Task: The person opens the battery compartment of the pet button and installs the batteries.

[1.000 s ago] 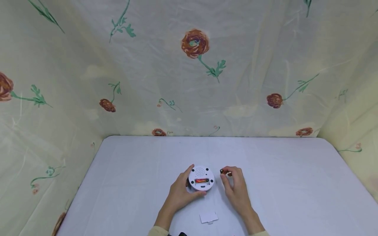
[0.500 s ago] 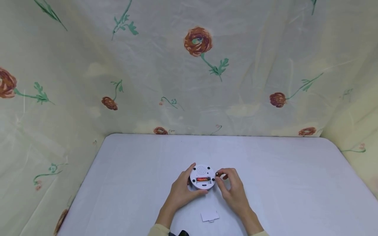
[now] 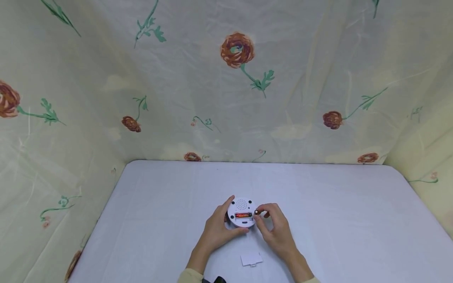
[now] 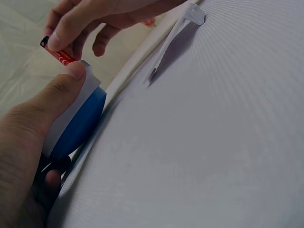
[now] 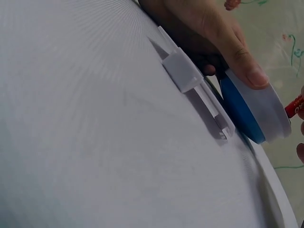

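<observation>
Head view: the left hand grips a round device; the right hand pinches a battery at its edge. Loading seems underway, calling next for alignment beside the cell inside.

A round white-and-blue plastic device shows black spots on its white face; a slim red cylindrical battery is black at one end. The cream fabric curtain is patterned — a floral print in rust-red and green.

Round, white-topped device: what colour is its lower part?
Blue lower part, clearest in the left wrist view.
</observation>
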Motion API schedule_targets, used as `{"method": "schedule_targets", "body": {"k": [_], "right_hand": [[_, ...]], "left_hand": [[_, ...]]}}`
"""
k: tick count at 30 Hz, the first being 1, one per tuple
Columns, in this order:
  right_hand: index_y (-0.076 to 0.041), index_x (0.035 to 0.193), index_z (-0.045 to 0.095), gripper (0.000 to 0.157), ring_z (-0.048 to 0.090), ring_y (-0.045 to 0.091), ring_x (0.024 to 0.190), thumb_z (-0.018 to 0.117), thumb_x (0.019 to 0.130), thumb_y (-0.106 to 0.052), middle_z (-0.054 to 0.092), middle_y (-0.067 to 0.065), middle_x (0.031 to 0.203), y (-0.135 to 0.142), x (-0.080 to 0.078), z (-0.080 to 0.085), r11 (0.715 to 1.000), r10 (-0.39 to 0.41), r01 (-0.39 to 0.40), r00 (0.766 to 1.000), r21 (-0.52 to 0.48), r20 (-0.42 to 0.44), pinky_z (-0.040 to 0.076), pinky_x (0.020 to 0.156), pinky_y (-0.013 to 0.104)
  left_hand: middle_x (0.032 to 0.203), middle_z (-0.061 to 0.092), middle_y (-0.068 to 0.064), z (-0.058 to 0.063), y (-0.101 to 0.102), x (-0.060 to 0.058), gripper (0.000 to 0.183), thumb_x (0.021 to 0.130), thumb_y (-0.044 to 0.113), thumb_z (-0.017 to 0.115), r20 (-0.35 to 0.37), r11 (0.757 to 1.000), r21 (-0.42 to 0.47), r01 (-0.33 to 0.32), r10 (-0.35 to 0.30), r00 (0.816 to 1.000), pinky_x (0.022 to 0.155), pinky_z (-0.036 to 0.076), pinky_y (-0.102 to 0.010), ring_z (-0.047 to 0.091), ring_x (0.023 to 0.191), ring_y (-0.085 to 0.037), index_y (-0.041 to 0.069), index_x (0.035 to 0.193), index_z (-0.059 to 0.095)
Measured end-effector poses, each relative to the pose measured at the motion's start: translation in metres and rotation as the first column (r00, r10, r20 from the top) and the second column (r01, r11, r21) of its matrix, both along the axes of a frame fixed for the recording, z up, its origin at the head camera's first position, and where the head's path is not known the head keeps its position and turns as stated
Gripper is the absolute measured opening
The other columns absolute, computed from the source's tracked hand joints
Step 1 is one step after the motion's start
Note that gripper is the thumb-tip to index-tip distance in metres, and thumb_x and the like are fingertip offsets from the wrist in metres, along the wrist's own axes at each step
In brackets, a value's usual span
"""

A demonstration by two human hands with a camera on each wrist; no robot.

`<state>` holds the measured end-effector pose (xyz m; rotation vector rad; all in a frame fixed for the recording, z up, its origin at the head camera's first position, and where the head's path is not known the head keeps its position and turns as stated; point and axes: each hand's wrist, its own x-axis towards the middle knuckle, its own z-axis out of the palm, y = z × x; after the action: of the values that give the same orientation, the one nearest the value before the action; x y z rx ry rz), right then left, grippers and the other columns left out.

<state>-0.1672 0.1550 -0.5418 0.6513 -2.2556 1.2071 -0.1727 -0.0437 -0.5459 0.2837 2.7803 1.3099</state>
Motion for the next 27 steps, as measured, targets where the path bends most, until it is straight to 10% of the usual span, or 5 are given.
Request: {"method": "schedule_targets", "body": {"k": [27], "right_hand": [[-0.014, 0.107, 0.062, 0.027, 0.051, 0.009, 0.098, 0.070, 0.083, -0.007, 0.061, -0.006, 0.102, -0.016, 0.003, 0.000, 0.994, 0.047, -0.045, 0.999, 0.096, -0.011, 0.038, 0.090, 0.015]], "left_hand": [[0.124, 0.057, -0.005, -0.004, -0.001, -0.002, 0.104, 0.062, 0.074, 0.068, -0.048, 1.000, -0.015, 0.019, -0.020, 0.999, 0.083, 0.049, -0.032, 0.056, 0.101, -0.011, 0.032, 0.149, 0.027]]}}
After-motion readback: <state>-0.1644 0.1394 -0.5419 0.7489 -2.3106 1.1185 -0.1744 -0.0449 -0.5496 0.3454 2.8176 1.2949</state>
